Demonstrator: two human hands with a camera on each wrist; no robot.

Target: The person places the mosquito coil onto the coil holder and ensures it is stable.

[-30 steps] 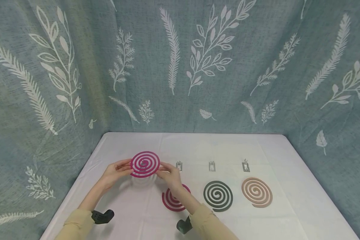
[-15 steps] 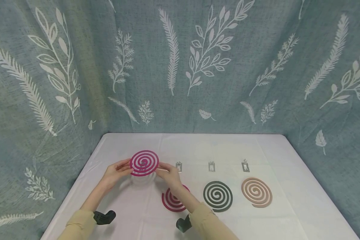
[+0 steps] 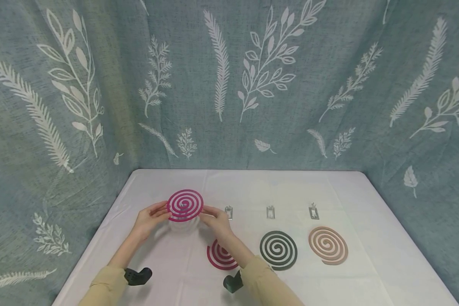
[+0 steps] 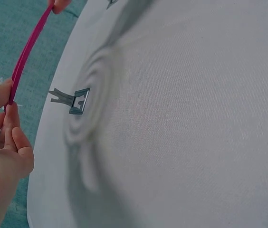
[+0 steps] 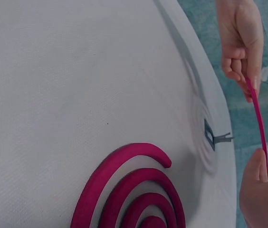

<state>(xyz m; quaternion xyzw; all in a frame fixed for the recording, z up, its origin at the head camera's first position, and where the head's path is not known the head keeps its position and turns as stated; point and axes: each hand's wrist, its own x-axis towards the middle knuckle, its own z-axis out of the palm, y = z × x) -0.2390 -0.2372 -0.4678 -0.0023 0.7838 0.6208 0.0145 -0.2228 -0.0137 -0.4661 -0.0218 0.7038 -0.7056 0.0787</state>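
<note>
Magenta spiral coil (image 3: 185, 204): raised above the left part of the table between two hands, its flat face turned toward the head camera; both wrist views show it nearly edge-on, as a thin strip.
Left hand (image 3: 150, 216): pinches the coil's left rim between thumb and fingers, the gap closed down to the strip's thickness.
Right hand (image 3: 218, 223): pinches the opposite rim the same way, thumb and fingertips drawn together on it.
Shadow: a blurred spiral on the cloth below the coil, joined by the darker shadows of the arms.
Metal clip under the coil (image 4: 73, 100): small, framed, with a forked tab, lying within that spiral shadow.
Second magenta coil (image 5: 141, 175): flat on the table, partly hidden by the right forearm in the head view.
Dark green coil (image 3: 278, 250): flat, just right of the second magenta one.
Tan coil (image 3: 327, 243): flat, farther right.
Three more clips: spaced in a row behind the flat coils, at left (image 3: 228, 208), middle (image 3: 270, 207) and right (image 3: 313, 208).
Sleeves (image 3: 267, 282): beige, with dark devices (image 3: 138, 276) at the wrists.
Tablecloth (image 3: 367, 212): white.
Curtain (image 3: 229, 140): blue-green, printed with white leaves, surrounding the table's back and sides.
</note>
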